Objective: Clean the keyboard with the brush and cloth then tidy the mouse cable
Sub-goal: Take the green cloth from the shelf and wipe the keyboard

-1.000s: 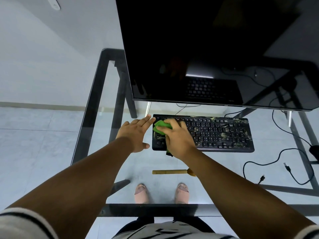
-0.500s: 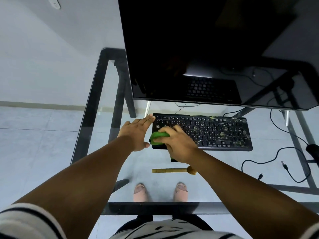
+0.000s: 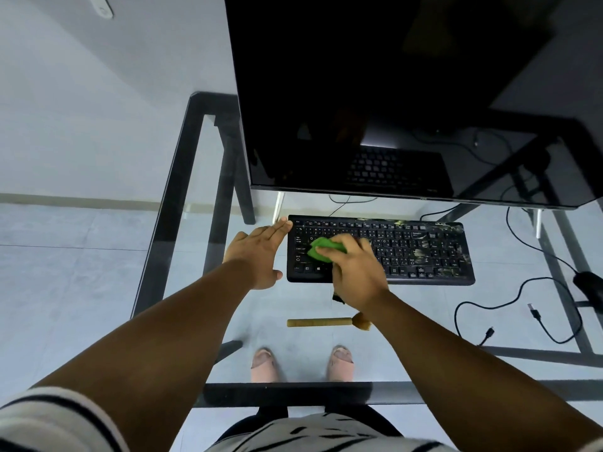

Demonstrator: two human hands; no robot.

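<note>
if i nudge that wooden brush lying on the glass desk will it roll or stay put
The brush would probably roll: its handle looks round and lies flat on smooth glass. The wider bristle head would likely swing it in an arc. It looks stiff and light, so a small push should shift it.

On a glass desk point(image 3: 182, 197), the right hand point(image 3: 357, 272) presses a bunched green cloth point(image 3: 321, 247) on a black keyboard point(image 3: 424, 249), the flat left hand point(image 3: 259, 252) touches its left end, and a wooden-handled brush point(image 3: 323, 322) lies nearer the person.
</note>
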